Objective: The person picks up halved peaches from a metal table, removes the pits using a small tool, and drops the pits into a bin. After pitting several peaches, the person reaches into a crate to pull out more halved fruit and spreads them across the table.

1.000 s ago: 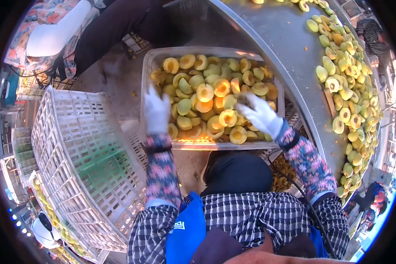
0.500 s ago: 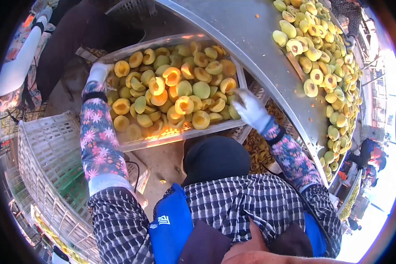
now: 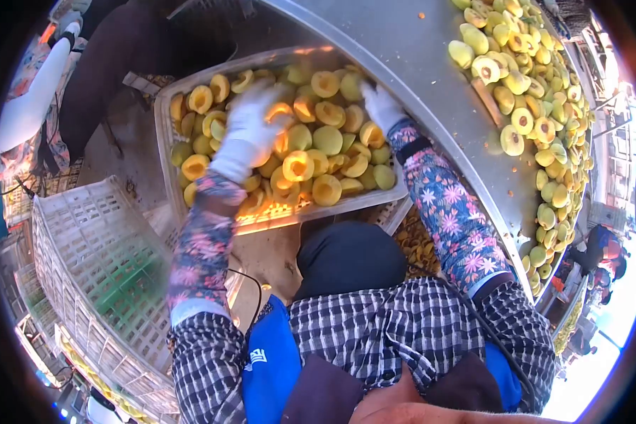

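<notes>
A pale plastic crate (image 3: 167, 159) is filled with halved, pitted stone fruits (image 3: 326, 191) with yellow-green skins and orange hollows. My left hand (image 3: 251, 131), in a white glove, is over the fruit in the crate's left middle part; motion smears its fingers. At the crate's far right corner is my gloved right hand (image 3: 383, 109), its fingers stretched out along the rim beside the fruit. Both forearms wear flowered sleeves with dark bands at the wrists.
A metal table (image 3: 431, 78) curves along the right, bearing a heap of cut fruit (image 3: 544, 134) and a wooden strip (image 3: 486, 100). Brown pits (image 3: 415, 237) lie below the crate. White crates (image 3: 99, 233) stand at left, near another person's sleeved arm (image 3: 39, 95).
My left hand has left the crate's left rim and moved right over the fruit. My right hand has moved up and slightly left to the far right corner.
</notes>
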`<state>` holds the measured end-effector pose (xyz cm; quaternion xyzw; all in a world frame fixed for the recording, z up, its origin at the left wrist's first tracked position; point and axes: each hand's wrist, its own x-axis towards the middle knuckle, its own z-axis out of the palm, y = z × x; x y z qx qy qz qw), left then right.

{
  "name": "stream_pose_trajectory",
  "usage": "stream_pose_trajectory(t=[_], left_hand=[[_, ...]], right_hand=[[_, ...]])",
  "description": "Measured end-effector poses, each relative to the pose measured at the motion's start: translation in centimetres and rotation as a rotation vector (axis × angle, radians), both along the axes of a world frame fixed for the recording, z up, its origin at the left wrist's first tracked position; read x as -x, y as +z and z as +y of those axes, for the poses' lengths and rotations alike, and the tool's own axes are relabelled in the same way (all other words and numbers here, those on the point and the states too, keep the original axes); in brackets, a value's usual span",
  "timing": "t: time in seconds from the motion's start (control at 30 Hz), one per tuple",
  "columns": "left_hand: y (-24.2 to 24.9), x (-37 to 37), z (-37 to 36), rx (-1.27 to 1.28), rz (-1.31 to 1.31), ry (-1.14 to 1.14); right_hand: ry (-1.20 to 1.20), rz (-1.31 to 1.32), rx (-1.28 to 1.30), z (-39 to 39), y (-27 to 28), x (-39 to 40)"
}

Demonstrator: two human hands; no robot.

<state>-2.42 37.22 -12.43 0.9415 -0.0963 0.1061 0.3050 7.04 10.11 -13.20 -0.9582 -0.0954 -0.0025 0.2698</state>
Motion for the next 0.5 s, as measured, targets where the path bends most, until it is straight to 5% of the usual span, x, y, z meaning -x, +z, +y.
stream_pose_trajectory(t=[0.07,0.17,0.2,0.4,0.5], left_hand=[[1.9,1.4,-4.3,-0.366,0.003,-0.117],[1.0,-1.7,-5.3,-0.422,0.150,-0.196],[0.6,-2.9,-5.4,-0.416,0.152,-0.196],[-2.2,-7.5,-6.8,-0.295,0.220,-0.022],[-2.1,-6.5,-5.3,-0.113,0.267,-0.046]], right_hand=[[-0.136,0.258,0.175,1.1,1.8,-0.7],[-0.083,0.034,0.220,0.7,-0.3,0.2],[0.052,-0.157,0.201,0.4,-0.7,0.7],[0.323,-0.027,-0.096,2.1,2.8,5.2],[0.524,-0.107,0.252,1.6,2.5,7.1]])
